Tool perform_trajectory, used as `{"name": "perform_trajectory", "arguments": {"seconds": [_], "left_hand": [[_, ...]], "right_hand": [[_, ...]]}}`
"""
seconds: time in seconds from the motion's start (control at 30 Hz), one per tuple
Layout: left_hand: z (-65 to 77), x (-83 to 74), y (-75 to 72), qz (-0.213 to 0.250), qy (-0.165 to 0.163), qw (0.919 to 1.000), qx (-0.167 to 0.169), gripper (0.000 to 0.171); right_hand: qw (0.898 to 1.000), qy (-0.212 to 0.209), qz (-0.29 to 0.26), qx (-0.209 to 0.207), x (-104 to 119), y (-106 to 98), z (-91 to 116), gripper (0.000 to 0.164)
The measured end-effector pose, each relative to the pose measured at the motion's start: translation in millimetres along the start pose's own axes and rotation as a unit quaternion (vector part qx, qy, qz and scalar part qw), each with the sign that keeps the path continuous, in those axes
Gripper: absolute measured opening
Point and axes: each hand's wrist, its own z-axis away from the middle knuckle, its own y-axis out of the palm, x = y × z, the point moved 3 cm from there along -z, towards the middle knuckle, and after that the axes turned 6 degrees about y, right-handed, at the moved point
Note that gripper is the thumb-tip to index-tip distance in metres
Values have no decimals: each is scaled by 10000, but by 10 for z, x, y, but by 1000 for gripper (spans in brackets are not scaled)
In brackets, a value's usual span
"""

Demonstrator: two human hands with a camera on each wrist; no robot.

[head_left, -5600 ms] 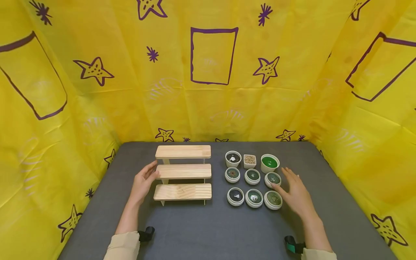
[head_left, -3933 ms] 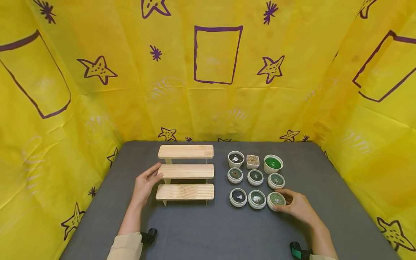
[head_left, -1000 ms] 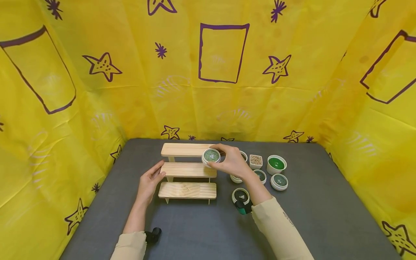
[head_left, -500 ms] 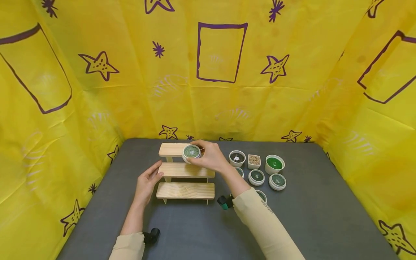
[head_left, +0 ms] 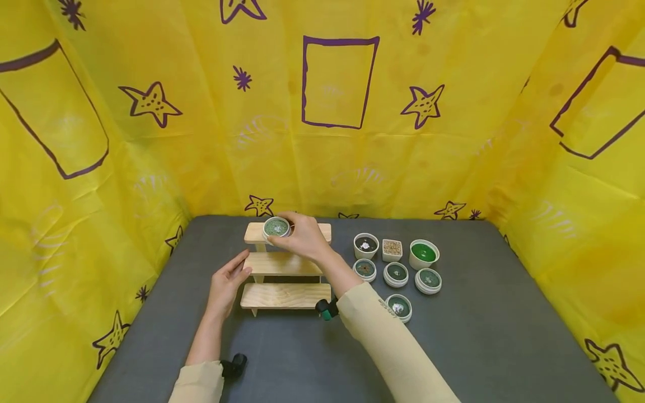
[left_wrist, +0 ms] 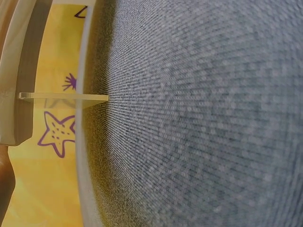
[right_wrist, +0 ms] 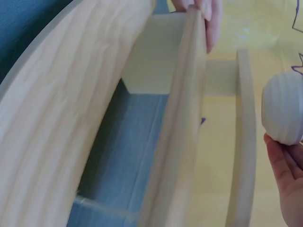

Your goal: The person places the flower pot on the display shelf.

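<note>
My right hand [head_left: 304,239] pinches a small round white pot [head_left: 276,226] with a speckled green filling, thumb in front and fingers behind. The pot overlaps the left part of the top shelf [head_left: 319,232] of a three-tier wooden stand. In the right wrist view, the ribbed white side of the pot [right_wrist: 283,108] shows beside the top shelf [right_wrist: 245,142]. My left hand [head_left: 224,285] grips the left end of the middle shelf [head_left: 282,263]. The bottom shelf [head_left: 284,295] has nothing on it. From the left wrist, mostly grey tablecloth [left_wrist: 199,113] shows, with the stand's edge at the left.
Right of the stand are a white cup with dark filling [head_left: 365,245], a square dish of grains [head_left: 392,249], a bright green cup [head_left: 423,253] and several low round pots [head_left: 396,274]. My right sleeve [head_left: 388,341] crosses the front. Yellow cloth walls [head_left: 332,162] enclose the table.
My right hand took the green-filled pot from the front right of the group, lifted it and carried it left to the top shelf's left part. My left hand stays at the stand.
</note>
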Motion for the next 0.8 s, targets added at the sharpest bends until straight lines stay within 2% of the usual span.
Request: {"name": "perform_trajectory", "arguments": {"seconds": [0.37, 0.8], "left_hand": [[14, -11, -15, 28, 76, 10000, 8, 55], [23, -11, -9, 154, -56, 9999, 7, 55]], "right_hand": [[9996, 204, 196, -92, 178, 137, -137, 62], [9971, 253, 663, -282, 176, 238, -183, 61]]}}
